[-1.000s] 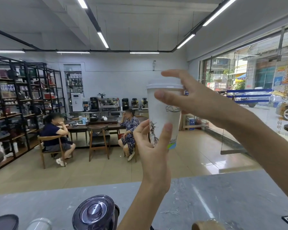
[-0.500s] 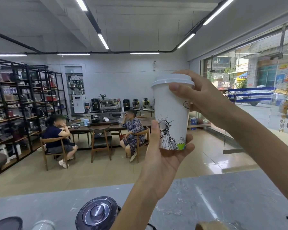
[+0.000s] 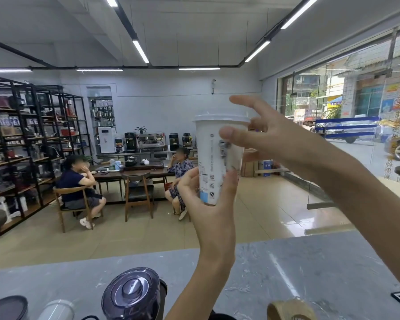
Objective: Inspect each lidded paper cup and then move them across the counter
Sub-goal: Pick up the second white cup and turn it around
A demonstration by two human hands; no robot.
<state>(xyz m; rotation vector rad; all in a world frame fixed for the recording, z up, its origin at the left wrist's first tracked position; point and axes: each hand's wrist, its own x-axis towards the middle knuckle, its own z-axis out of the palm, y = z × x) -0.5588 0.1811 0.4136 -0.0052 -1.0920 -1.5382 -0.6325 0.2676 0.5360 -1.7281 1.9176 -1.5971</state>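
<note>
Held upright at 12 o'clock: white lidded paper cup (image 3: 214, 162), base pinched by left hand (image 3: 208, 204). Right hand (image 3: 263, 139) spread, thumb on wall. Rotate slowly; check lid seating.

The paper cup (image 3: 218, 158) is held upright above the counter (image 3: 310, 269). The left hand (image 3: 208, 204) is under the cup, the right hand (image 3: 263, 137) to its right. A jar lid (image 3: 131, 294) sits below-left of the cup.

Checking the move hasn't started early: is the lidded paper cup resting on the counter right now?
No, the lidded paper cup is held up in the air by the left hand, well above the grey counter.
</note>
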